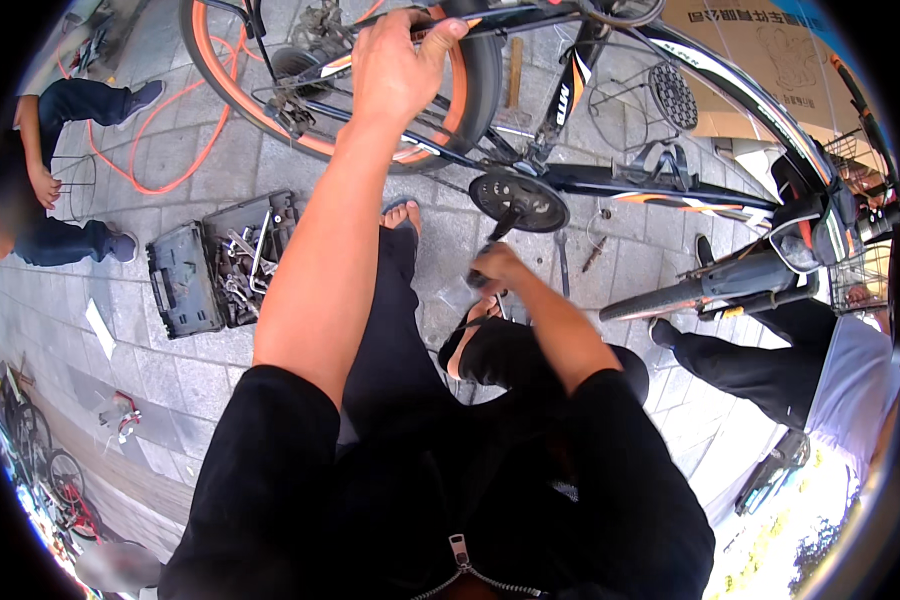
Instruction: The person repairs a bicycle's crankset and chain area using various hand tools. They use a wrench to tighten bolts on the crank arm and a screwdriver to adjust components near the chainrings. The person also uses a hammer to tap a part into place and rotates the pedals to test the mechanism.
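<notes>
A black bicycle [570,90] with orange and white markings stands across the far side in front of me. My left hand [398,75] reaches over its rear wheel [482,90], closed on the frame tube there, thumb along the top; its fingertips are hidden. Lower down, the chainring [520,203] faces me, its crank arm [507,222] pointing down towards me. My right hand [498,268] is wrapped round the pedal at the crank's end, covering most of it.
A grey toolbox [185,280] full of metal tools lies unfolded on the paving, left of my legs. An orange hose [160,188] curls behind it. A hammer [514,80] and stool [673,97] are beyond the bicycle. People sit at left and right; a cardboard box [760,70] stands far right.
</notes>
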A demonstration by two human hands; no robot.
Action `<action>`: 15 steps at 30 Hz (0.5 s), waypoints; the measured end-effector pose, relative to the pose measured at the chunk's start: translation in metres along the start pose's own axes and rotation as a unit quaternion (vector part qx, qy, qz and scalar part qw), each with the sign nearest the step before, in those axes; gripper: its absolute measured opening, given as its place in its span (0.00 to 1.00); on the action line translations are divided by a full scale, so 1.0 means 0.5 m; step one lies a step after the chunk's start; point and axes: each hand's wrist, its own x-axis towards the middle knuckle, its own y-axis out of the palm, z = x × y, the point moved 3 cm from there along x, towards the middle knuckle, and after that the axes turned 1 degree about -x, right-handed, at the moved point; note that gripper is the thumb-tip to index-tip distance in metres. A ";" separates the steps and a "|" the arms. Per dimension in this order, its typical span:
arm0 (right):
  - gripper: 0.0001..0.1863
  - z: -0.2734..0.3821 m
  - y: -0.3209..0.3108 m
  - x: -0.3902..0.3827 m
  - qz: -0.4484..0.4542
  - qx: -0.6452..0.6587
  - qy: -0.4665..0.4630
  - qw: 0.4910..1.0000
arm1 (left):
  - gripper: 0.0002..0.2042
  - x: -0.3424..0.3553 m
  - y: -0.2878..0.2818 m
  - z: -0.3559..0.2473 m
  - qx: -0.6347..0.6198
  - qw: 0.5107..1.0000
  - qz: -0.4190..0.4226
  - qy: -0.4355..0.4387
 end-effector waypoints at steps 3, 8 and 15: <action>0.16 0.175 0.106 -0.025 0.006 0.170 -0.051 0.984 | 0.37 0.005 0.006 0.026 -0.005 1.000 0.027 -0.014; 0.18 0.387 0.034 -0.241 0.130 0.338 -0.203 0.910 | 0.34 0.005 -0.009 0.006 -0.023 0.998 0.046 -0.038; 0.26 0.205 -0.340 -0.560 0.049 0.225 -0.192 0.954 | 0.33 -0.002 -0.005 0.012 -0.002 1.000 0.013 -0.027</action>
